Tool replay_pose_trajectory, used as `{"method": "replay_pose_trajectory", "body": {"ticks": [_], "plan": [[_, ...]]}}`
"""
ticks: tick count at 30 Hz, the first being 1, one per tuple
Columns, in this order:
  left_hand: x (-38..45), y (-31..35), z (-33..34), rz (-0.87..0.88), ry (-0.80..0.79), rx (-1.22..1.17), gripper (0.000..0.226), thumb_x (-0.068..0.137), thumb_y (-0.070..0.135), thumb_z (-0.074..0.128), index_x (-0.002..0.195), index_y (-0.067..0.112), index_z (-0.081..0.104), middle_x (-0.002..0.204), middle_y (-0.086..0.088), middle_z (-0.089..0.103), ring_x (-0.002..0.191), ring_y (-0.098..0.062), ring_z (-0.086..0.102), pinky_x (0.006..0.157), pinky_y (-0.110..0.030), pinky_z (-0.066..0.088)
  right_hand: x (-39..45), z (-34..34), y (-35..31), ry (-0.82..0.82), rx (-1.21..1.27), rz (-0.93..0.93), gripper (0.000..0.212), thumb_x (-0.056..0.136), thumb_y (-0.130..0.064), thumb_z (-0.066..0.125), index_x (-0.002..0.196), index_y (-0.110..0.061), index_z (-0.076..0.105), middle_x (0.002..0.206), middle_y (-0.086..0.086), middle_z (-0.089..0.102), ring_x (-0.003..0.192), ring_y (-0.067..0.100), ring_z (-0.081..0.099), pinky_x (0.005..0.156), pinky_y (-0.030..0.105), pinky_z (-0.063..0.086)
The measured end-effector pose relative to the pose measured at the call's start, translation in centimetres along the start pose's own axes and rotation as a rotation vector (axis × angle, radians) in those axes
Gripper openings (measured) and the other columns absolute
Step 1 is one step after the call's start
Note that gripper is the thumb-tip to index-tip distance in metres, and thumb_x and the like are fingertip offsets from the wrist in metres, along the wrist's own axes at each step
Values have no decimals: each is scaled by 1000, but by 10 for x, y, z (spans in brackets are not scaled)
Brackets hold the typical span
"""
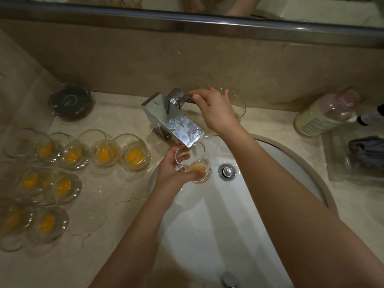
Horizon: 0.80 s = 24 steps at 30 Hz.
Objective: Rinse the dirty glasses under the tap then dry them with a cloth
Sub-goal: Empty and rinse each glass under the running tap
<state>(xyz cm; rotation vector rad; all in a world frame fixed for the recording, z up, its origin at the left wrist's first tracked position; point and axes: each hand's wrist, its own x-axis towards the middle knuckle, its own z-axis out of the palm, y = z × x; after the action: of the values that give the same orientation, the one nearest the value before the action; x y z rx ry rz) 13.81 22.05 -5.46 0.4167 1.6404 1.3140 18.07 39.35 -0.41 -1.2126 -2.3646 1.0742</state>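
Note:
My left hand (176,173) grips a clear glass (199,163) with orange residue at its bottom, held upright under the spout of the chrome tap (174,119), over the white sink (207,225). Water runs into the glass. My right hand (214,107) pinches the tap's lever (187,98) behind the spout. Several dirty glasses (133,154) with orange residue stand on the counter to the left. A dark grey cloth (367,150) lies in a clear tray at the right.
An empty clear glass (239,104) lies behind my right hand by the wall. A plastic bottle (326,113) lies at the back right. A dark round lidded dish (69,102) sits at the back left. The drain plug (227,171) is in the basin.

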Motion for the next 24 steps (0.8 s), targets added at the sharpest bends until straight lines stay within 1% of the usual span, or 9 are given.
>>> {"method": "replay_pose_trajectory", "body": {"ticks": [2,4,6,10,13,17,19,21,24], "plan": [[1,1,1,3,-1,-6,73,42,7,81,111,20,58,106,1,65,95,-2,64,67,-11,50,-13,-2,-1,89,94,-21,33,102,-24,47,130,-13,60,131,6,63,140,24,38,120,40,12],[2,3,1,16,-2,-3,76,42,6,81,114,14,57,106,1,64,95,-3,63,67,-11,50,-35,-5,-1,215,250,-24,31,100,-22,51,127,-10,63,124,3,67,123,16,55,108,33,37],[2,5,2,42,-9,8,82,43,5,81,121,9,55,107,1,65,92,-2,64,68,-13,50,-59,-5,2,283,372,7,27,100,-20,52,122,-12,66,115,-5,69,111,7,60,96,24,45],[8,5,4,67,-4,21,90,41,7,86,126,13,55,117,-1,67,107,-13,65,85,-27,54,-95,7,19,298,600,109,22,99,-16,55,117,-17,66,107,-6,69,106,6,64,90,18,49],[11,5,4,65,-15,24,94,35,21,90,124,17,57,115,0,69,108,-18,66,90,-35,54,-111,23,33,233,634,265,23,98,-20,57,119,-18,65,108,-6,68,98,0,62,85,15,47],[16,4,6,45,-28,-7,85,43,9,87,123,15,57,112,1,69,105,-18,68,87,-35,55,-118,39,46,-3,908,583,37,97,-46,51,125,-23,58,115,1,66,103,21,67,85,34,56],[19,5,7,22,-57,-35,80,45,7,85,119,17,58,113,-3,69,105,-22,69,93,-41,55,-118,44,46,-134,1129,678,43,99,-53,41,123,-22,59,114,6,69,103,31,69,84,41,58],[22,6,5,10,-104,-6,74,44,10,87,112,23,60,112,-3,70,105,-22,68,98,-46,53,-119,48,47,-126,1340,662,43,100,-50,38,118,-18,61,116,10,70,105,28,69,81,41,59],[24,9,-1,133,-83,264,85,43,29,90,121,23,58,119,0,66,111,-18,64,98,-43,52,-121,53,52,16,1369,614,32,100,-40,46,117,-17,60,121,9,67,106,22,67,79,38,59]]}}
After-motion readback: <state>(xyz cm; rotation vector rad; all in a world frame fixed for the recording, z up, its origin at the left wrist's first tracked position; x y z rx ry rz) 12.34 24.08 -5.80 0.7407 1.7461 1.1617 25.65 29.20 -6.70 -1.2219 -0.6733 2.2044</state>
